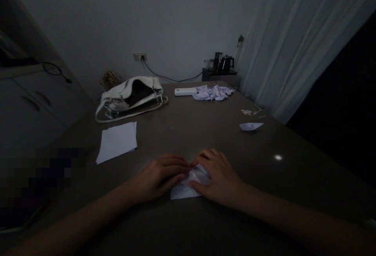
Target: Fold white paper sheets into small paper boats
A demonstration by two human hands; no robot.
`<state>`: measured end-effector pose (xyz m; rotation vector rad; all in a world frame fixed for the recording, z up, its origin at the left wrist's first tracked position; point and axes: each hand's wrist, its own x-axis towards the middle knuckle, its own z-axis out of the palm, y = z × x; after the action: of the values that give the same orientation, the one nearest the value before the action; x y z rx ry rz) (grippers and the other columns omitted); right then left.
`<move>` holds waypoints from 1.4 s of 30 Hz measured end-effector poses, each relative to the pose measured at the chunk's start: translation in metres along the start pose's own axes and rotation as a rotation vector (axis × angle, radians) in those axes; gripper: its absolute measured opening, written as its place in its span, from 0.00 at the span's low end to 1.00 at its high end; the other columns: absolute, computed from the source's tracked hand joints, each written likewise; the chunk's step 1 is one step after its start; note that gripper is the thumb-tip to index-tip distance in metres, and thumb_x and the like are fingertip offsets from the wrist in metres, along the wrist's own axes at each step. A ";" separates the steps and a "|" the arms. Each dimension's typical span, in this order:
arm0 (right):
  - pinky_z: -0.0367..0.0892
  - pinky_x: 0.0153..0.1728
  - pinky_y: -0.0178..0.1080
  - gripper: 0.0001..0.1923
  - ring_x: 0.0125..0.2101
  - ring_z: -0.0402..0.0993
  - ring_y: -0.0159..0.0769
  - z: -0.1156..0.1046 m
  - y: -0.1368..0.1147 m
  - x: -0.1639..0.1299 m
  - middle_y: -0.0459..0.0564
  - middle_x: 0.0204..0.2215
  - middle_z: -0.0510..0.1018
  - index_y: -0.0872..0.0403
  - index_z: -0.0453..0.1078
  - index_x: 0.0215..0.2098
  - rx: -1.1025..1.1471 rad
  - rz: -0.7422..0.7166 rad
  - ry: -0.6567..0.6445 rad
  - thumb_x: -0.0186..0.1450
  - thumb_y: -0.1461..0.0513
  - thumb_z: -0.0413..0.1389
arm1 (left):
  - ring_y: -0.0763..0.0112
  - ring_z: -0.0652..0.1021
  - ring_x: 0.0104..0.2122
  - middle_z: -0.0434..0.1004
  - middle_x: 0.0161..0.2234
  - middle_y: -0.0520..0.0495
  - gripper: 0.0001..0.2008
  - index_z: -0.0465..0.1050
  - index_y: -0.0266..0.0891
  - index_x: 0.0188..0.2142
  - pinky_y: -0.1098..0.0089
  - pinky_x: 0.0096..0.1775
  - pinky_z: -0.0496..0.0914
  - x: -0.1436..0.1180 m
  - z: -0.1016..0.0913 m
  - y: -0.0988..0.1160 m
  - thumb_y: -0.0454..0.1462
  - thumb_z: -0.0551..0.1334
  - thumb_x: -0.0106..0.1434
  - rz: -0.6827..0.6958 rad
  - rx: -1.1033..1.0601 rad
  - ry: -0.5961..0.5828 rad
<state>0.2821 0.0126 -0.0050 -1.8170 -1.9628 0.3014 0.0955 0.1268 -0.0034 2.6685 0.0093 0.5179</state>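
A folded sheet of white paper (188,188) lies low on the dark table in front of me, partly covered by my fingers. From the left, my left hand (166,173) closes on its edge, fingers together and thumb close below them. My right hand (216,177) grips the paper's right side, its thumb on the near part and its fingers curled over the far edge. The fingertips of both hands meet at the top of the paper. To the right stands a small folded paper boat (250,126), apart from my hands.
A stack of white paper (118,141) lies at left, with an open white handbag (129,97) behind it. Far back are a white rectangular object (185,91) and a heap of folded papers (214,93). Small scraps (251,111) lie near the right edge, beside a curtain (282,52).
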 end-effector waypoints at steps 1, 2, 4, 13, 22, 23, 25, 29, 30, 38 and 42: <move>0.59 0.46 0.47 0.18 0.46 0.64 0.44 0.000 0.000 0.000 0.50 0.43 0.72 0.52 0.71 0.42 -0.003 -0.002 -0.001 0.56 0.54 0.62 | 0.63 0.75 0.47 0.78 0.44 0.43 0.10 0.73 0.38 0.46 0.63 0.48 0.68 0.000 0.000 -0.001 0.33 0.56 0.68 -0.008 0.060 0.048; 0.59 0.45 0.47 0.18 0.46 0.64 0.44 0.000 0.001 0.000 0.50 0.44 0.72 0.52 0.71 0.43 -0.005 -0.003 -0.001 0.56 0.53 0.62 | 0.63 0.75 0.45 0.79 0.42 0.44 0.09 0.74 0.39 0.44 0.62 0.47 0.67 -0.001 0.001 -0.002 0.34 0.57 0.68 -0.016 0.123 0.095; 0.58 0.45 0.47 0.18 0.46 0.64 0.44 0.001 0.001 0.001 0.50 0.44 0.72 0.51 0.71 0.43 -0.005 -0.009 -0.005 0.56 0.54 0.62 | 0.62 0.75 0.43 0.79 0.37 0.47 0.06 0.75 0.40 0.39 0.62 0.44 0.65 -0.002 0.002 -0.004 0.37 0.60 0.66 -0.032 0.231 0.151; 0.56 0.48 0.47 0.18 0.46 0.64 0.42 0.000 -0.002 -0.006 0.49 0.43 0.71 0.50 0.71 0.41 0.096 -0.109 -0.061 0.54 0.55 0.64 | 0.65 0.74 0.39 0.78 0.33 0.50 0.06 0.75 0.42 0.36 0.63 0.45 0.58 -0.002 0.002 -0.003 0.41 0.62 0.64 0.006 0.282 0.131; 0.54 0.52 0.47 0.19 0.48 0.63 0.42 0.001 -0.004 -0.009 0.49 0.45 0.69 0.49 0.72 0.40 0.161 -0.143 -0.094 0.52 0.55 0.66 | 0.66 0.73 0.37 0.76 0.30 0.51 0.05 0.73 0.41 0.34 0.62 0.46 0.56 0.000 0.001 0.000 0.39 0.62 0.65 0.088 0.217 0.016; 0.54 0.52 0.47 0.19 0.49 0.63 0.42 0.001 -0.004 -0.009 0.49 0.45 0.69 0.49 0.72 0.40 0.160 -0.142 -0.094 0.52 0.54 0.66 | 0.66 0.73 0.36 0.76 0.30 0.51 0.05 0.73 0.40 0.33 0.62 0.46 0.56 0.001 0.001 0.001 0.38 0.62 0.65 0.087 0.214 0.001; 0.54 0.52 0.47 0.18 0.49 0.63 0.42 0.000 -0.004 -0.009 0.49 0.45 0.69 0.49 0.73 0.40 0.156 -0.135 -0.101 0.52 0.55 0.66 | 0.67 0.72 0.36 0.76 0.30 0.51 0.05 0.71 0.39 0.32 0.63 0.45 0.57 0.001 0.000 0.001 0.36 0.61 0.65 0.080 0.189 -0.039; 0.55 0.52 0.47 0.18 0.49 0.63 0.42 -0.001 -0.005 -0.010 0.49 0.45 0.69 0.49 0.73 0.40 0.150 -0.130 -0.119 0.52 0.55 0.65 | 0.67 0.72 0.36 0.76 0.30 0.51 0.05 0.70 0.39 0.31 0.65 0.41 0.58 0.002 -0.002 0.002 0.34 0.62 0.64 0.043 0.083 -0.124; 0.55 0.52 0.47 0.18 0.49 0.63 0.42 -0.001 -0.005 -0.010 0.49 0.45 0.69 0.48 0.72 0.40 0.148 -0.134 -0.119 0.52 0.55 0.65 | 0.68 0.72 0.36 0.76 0.31 0.51 0.05 0.70 0.39 0.31 0.66 0.40 0.59 0.002 -0.003 0.002 0.34 0.62 0.64 0.033 0.039 -0.146; 0.55 0.52 0.48 0.20 0.49 0.62 0.42 0.001 -0.002 -0.010 0.50 0.46 0.69 0.50 0.72 0.42 0.141 -0.143 -0.112 0.52 0.53 0.65 | 0.70 0.74 0.35 0.77 0.31 0.51 0.06 0.70 0.38 0.29 0.70 0.38 0.62 0.003 -0.012 0.004 0.33 0.65 0.61 -0.044 -0.172 -0.303; 0.55 0.52 0.48 0.21 0.49 0.62 0.42 0.000 -0.002 -0.010 0.49 0.45 0.69 0.49 0.72 0.42 0.142 -0.146 -0.118 0.52 0.54 0.65 | 0.70 0.75 0.37 0.78 0.33 0.51 0.04 0.73 0.39 0.31 0.70 0.41 0.63 0.001 -0.017 0.007 0.35 0.66 0.61 -0.081 -0.223 -0.378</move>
<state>0.2802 0.0028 -0.0057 -1.5914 -2.0839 0.4972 0.0892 0.1271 0.0143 2.4918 -0.0483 -0.0169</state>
